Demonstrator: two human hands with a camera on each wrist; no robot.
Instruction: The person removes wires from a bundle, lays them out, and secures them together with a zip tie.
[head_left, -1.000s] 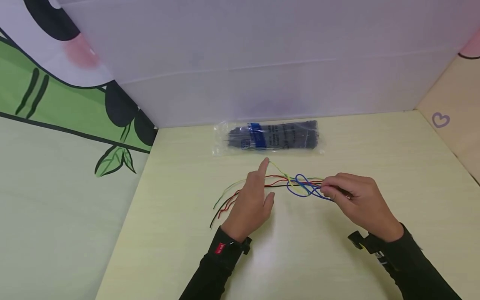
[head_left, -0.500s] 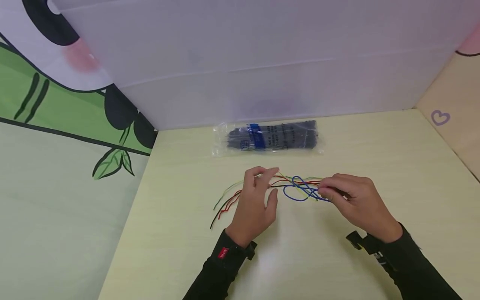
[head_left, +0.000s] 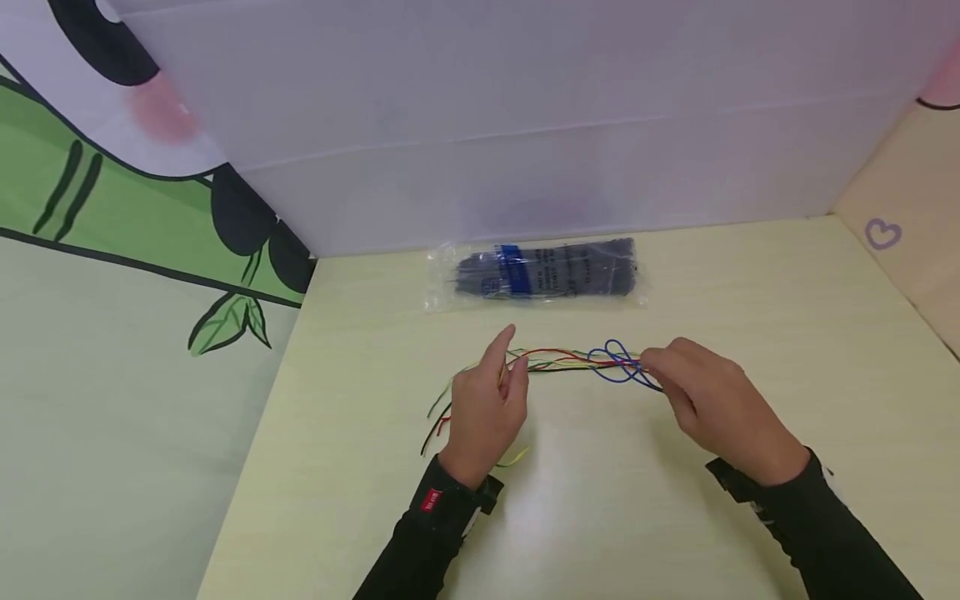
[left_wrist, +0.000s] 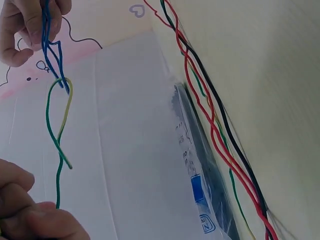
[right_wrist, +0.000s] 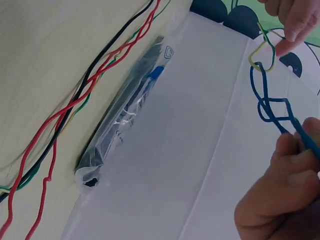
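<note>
The left hand point(head_left: 487, 417) has drawn away from the right hand point(head_left: 712, 404), and its index finger, bent half a second ago, now stretches out. A yellow-green wire end point(head_left: 514, 461) has come into view beside its wrist. The blue wire point(right_wrist: 291, 120) has shifted rightward, its wide lower loop now smaller and higher.

Head view high, downward; wrist views close, seemingly tilted, share wires point(left_wrist: 212, 124).
</note>
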